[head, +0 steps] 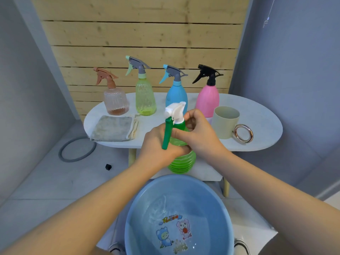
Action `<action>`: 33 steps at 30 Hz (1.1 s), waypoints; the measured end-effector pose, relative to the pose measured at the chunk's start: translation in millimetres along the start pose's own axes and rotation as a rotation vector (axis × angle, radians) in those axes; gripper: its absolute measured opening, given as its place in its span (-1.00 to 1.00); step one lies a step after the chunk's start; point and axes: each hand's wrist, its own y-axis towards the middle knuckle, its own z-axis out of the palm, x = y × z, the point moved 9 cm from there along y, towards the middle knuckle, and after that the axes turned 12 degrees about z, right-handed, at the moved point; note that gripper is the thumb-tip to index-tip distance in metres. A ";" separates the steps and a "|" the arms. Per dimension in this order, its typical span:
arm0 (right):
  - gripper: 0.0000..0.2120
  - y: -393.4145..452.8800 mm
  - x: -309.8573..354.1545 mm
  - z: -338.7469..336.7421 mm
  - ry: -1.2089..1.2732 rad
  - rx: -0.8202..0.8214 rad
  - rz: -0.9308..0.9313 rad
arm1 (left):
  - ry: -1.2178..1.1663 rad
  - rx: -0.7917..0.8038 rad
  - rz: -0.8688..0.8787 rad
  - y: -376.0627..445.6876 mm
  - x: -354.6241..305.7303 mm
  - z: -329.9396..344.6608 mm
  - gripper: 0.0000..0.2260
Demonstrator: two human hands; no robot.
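Holding green spray bottle [182, 161] up in air, over blue basin [139, 208], just in front of surface [257, 118]. Left hand [156, 146] wraps tight round bottle's middle. Right hand [200, 135] pinches neck under white spray top [174, 112]. Looks like top gets twisted.

What may go wrong:
- Hands wet, bottle slips, drops in basin, water splashes out.
- Top pops off fast, bottle tips, spills on floor.
- Right hand bumps cup [225, 124] or pink bottle [207, 102] close behind, knocks them over.
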 end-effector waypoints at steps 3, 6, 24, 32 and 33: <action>-0.65 -1.1 -1.8 5.0 0.062 0.113 0.033 | -0.097 -0.010 -0.011 -0.6 1.7 1.5 -0.66; -0.81 -4.9 9.1 3.7 0.112 0.131 -0.032 | -0.081 -0.038 0.027 0.1 -2.0 -4.7 -0.69; -0.15 -6.0 -11.8 12.5 -0.242 0.238 0.000 | -0.219 -0.139 0.054 14.0 -2.7 -19.2 -0.60; -0.35 -6.8 8.0 4.6 -0.172 0.019 -0.082 | -0.672 -0.420 -0.033 16.8 -12.9 -19.5 -0.77; -0.35 -6.8 8.6 4.9 -0.181 0.014 -0.070 | -0.678 -0.446 -0.041 18.0 -11.1 -20.2 -0.78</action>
